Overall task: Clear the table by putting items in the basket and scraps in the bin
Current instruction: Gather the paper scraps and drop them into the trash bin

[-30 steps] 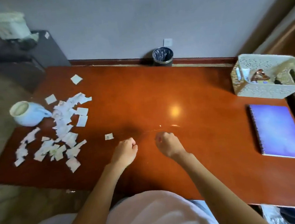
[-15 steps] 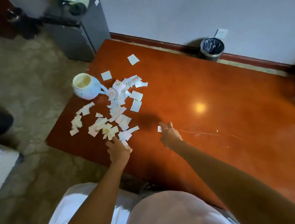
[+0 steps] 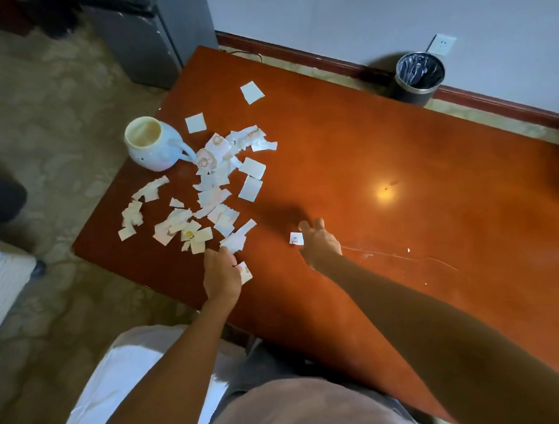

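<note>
Red-brown wood lies under both hands. I see the left hand [image 3: 221, 274] knuckles-up by the near edge of the table [image 3: 401, 153], fingers bent onto the closest paper scraps [image 3: 214, 197]; I cannot tell whether it pinches any. The right hand [image 3: 319, 242] is spread, fingers loosely straight, holding nothing, just beside a lone scrap [image 3: 296, 238]. The pile runs to the left edge, where a pale mug [image 3: 155, 145] stands. The round bin [image 3: 420, 76] sits on the floor past the far edge, by the wall.

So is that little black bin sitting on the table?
No, the bin stands on the floor against the wall, past the far edge of the table.
</note>
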Available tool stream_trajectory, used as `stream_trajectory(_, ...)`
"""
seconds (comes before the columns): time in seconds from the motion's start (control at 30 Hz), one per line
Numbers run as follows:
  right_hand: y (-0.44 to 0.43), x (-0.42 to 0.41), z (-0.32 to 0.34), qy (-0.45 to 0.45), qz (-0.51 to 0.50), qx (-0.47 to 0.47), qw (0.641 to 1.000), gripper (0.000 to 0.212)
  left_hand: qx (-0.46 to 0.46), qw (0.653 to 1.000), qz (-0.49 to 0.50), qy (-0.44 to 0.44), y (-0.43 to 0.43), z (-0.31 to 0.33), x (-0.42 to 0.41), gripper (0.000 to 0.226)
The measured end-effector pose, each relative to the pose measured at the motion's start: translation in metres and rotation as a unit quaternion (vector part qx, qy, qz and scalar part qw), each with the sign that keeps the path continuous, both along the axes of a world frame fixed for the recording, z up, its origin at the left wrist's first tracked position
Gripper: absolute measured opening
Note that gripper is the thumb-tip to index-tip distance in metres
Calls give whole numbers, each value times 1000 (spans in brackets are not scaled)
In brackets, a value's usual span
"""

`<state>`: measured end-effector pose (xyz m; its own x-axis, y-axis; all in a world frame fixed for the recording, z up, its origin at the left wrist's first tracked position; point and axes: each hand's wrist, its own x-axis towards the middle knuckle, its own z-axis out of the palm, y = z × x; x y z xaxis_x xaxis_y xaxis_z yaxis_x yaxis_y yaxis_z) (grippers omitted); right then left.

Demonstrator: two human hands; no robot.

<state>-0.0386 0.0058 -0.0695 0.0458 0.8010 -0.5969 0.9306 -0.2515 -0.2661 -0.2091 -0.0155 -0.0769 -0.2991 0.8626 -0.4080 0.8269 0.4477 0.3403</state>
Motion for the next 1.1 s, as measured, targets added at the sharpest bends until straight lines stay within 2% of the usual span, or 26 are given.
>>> stream_trajectory(0.17,1,-5,-9,-12,-18,29,999,34,11,998,-16,-63,10,7,-8,14)
stream_trajectory(0.3,7,-14,-12,35,-83,22,996,19,21,996,-27,-77,24,10,-25,13)
stream_trajectory(0.4,14,-33,-10,90,-121,21,988,12,24,996,-76,-35,42,9,-49,15)
stream_trajectory(0.5,21,-67,-8,136,-75,13,988,6,37,991,-122,34,61,14,-75,27)
stream_trajectory(0.63,33,-107,-11,131,-13,47,990,8,24,985,-157,72,84,13,-104,20)
stream_trajectory(0.77,39,-124,-10,77,7,88,993,24,-28,983,-168,74,96,2,-119,17)
stream_trajectory(0.9,45,-135,-13,21,18,87,996,76,-24,982,-187,32,94,-7,-127,11)
stream_trajectory(0.97,51,-140,-14,0,36,77,996,92,-7,980,-200,2,95,-9,-127,11)
stream_trajectory(1.1,62,-144,-10,-27,66,57,996,82,-3,976,-210,-61,100,-14,-120,44)
